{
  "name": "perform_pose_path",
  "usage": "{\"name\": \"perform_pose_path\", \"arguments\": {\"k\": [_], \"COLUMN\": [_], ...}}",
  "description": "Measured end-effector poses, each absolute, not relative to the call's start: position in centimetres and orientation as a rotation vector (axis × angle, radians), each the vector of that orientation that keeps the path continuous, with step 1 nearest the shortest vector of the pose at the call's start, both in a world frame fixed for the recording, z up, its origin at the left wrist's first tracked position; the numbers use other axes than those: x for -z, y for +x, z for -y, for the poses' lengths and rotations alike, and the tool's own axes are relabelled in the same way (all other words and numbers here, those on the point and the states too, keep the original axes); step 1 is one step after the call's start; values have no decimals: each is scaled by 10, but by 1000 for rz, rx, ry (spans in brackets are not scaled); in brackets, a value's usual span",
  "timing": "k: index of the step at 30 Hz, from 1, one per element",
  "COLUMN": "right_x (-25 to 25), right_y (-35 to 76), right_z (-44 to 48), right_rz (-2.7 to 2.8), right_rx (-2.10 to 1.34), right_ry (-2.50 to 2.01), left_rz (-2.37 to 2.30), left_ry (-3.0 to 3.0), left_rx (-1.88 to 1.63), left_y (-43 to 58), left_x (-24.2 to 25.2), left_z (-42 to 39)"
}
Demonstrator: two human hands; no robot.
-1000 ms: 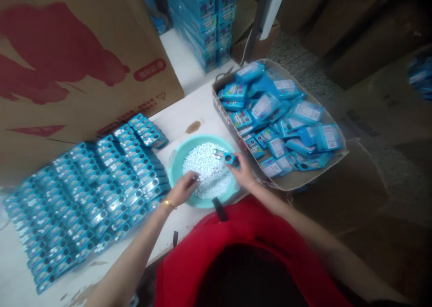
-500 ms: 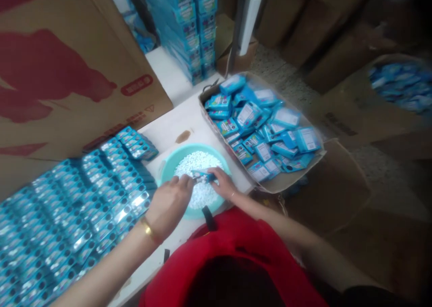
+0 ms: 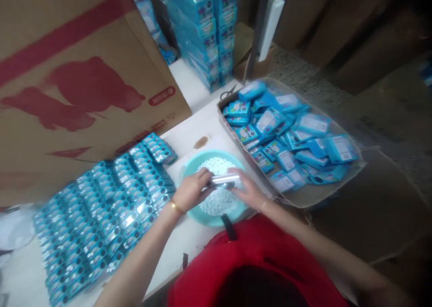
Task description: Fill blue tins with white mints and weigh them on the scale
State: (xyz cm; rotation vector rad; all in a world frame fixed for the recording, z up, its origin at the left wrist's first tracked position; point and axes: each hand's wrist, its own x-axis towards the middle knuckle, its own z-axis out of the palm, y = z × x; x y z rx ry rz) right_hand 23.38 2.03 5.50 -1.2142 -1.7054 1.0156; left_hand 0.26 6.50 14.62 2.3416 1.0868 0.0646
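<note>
Head view: the left hand (image 3: 192, 192) and the right hand (image 3: 249, 192) hold one small container (image 3: 225, 179) above the aqua basin (image 3: 207, 220). The fingers of the left hand are closed on the left end of the container, with the thumb underneath. The fingers of the right hand grip the right end between fingertips and thumb. The container lies roughly level between both hands and shows a bright, silvery surface (its markings are blurred and cannot be read). Small white pellets (image 3: 218, 203) fill the bottom of the basin. The basin rests on the white table (image 3: 162, 262), close in front of the red garment (image 3: 232, 253).

To the left of the basin, blue dispensers (image 3: 108, 212) lie side by side in several rows, near the base of a large carton (image 3: 151, 64) with red print. To the right of the basin, an open cardboard tray (image 3: 315, 197) contains loose blue packs (image 3: 292, 136), heaped at various angles. Scissors (image 3: 228, 92) lie beside the far corner of the tray. Behind them, wrapped blue boxes (image 3: 202, 37) stand in tall stacks
</note>
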Motion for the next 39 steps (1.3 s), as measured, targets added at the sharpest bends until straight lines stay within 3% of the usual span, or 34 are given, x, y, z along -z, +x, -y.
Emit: {"name": "perform_pose_path", "arguments": {"k": [4,9,15,19,21,25,32,36,39], "right_x": [-50,-21,12,17,17,16,9,-27,-71], "right_y": [302,350,325,324,328,338,354,349,326], "right_z": [-70,-103,-102,-100,-102,-104,-72,-34,-11], "right_rz": [1520,1827,1690,1671,1639,1578,1657,1313,1190], "right_rx": [-628,-800,-808,-769,-779,-895,-936,-609,-605], "right_ry": [-1704,-2572,-2794,-2796,-2766,-2611,-2208,-1826,-1620], "left_rz": [-1524,-2008,-2069,-2165,-1993,-1448,-1596,-1438,-1331], "left_ry": [2354,2165,2031,2026,2088,2185,2210,2180,2111], "left_rx": [-234,17,225,-121,-249,-63,13,3,-15], "left_y": [-38,-103,-142,-124,-103,-55,-8,14,24], "left_x": [-141,-88,-20,-24,-29,-14,36,45,48], "left_z": [-102,-152,-162,-138,-122,-92,-74,-47,-20]}}
